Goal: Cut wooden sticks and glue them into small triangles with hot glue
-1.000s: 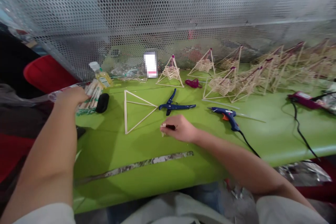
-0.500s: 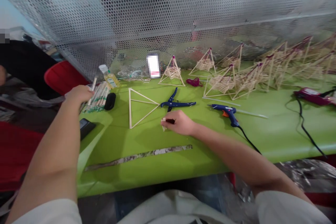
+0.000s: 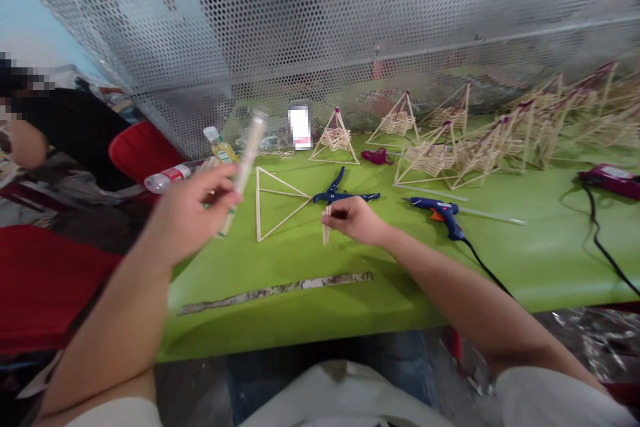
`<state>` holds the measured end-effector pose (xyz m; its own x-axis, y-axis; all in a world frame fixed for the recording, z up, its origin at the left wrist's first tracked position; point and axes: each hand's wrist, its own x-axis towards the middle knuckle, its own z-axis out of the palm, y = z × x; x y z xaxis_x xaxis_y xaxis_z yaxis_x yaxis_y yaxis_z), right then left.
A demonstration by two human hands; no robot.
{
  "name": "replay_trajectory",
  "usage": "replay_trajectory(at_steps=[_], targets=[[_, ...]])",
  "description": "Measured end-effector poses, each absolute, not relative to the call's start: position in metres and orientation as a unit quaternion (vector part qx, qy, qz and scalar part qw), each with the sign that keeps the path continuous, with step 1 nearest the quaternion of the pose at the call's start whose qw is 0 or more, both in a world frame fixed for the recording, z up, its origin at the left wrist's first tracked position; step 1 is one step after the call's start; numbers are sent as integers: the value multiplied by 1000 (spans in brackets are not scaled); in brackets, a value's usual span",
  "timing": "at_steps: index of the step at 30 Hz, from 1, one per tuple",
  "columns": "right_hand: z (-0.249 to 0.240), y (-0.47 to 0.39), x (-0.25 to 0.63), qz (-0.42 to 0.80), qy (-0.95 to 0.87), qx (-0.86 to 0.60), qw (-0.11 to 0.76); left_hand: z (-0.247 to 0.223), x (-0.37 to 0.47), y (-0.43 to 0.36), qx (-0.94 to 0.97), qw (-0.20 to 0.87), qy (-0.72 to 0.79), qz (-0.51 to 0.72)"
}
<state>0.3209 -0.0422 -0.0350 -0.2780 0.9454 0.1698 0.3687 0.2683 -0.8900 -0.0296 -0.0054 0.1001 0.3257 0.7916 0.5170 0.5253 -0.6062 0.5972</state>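
Note:
My left hand [image 3: 193,213] is closed on a wrapped pair of chopsticks [image 3: 249,155], tilted up above the table's left part and blurred at its top. Between the fingertips of my right hand [image 3: 364,221] are a few short wooden sticks [image 3: 326,225], pointing downward. Between my hands a triangular frame of wooden sticks [image 3: 259,207] rests on the green table. A blue hand cutter [image 3: 334,196] lies just beyond my right hand, partly covered by it. To the right of that hand is a blue glue gun [image 3: 434,207] with a clear glue stick in its back.
Several stick pyramids [image 3: 336,137] stand along the perforated metal panel [image 3: 240,27]. A camouflage strip [image 3: 285,289] lies near the front edge. Also present are a bottle of yellow liquid [image 3: 223,148], a clear bottle [image 3: 163,180], a phone [image 3: 300,127] and a dark red glue gun [image 3: 607,183].
My left hand has come from the chopstick pile toward the middle, lifting out one wrapped pair. My right hand keeps hold of the short sticks, which now show more plainly. The view has shifted slightly.

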Motion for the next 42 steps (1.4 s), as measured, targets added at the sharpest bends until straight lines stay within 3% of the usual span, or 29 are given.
replay_trajectory(at_steps=[2, 5, 8, 11, 18, 25, 31, 36, 42], targets=[[-33, -39, 328, 450, -665, -493, 333, 70, 11, -27, 821, 281, 345, 357], [-36, -34, 334, 498, -666, -493, 255, 24, 49, -38, 746, 452, 270, 407], [-45, -29, 335, 504, -680, -497, 189, -16, 62, -34, 680, 497, 231, 486], [-53, -29, 331, 474, -684, -526, 174, -45, 60, -26, 663, 508, 249, 490], [-40, -47, 320, 356, -676, -601, 236, -69, 58, -24, 677, 524, 292, 427], [-30, -65, 292, 369, -706, -453, 400, -82, 67, -22, 772, 426, 350, 317], [-28, -66, 290, 306, -685, -430, 502, -85, 72, -26, 808, 402, 347, 256], [-22, -68, 302, 364, -635, -447, 514, -79, 64, -28, 809, 419, 328, 250], [-12, -62, 311, 316, -572, -427, 625, -50, 60, -39, 815, 426, 297, 258]])
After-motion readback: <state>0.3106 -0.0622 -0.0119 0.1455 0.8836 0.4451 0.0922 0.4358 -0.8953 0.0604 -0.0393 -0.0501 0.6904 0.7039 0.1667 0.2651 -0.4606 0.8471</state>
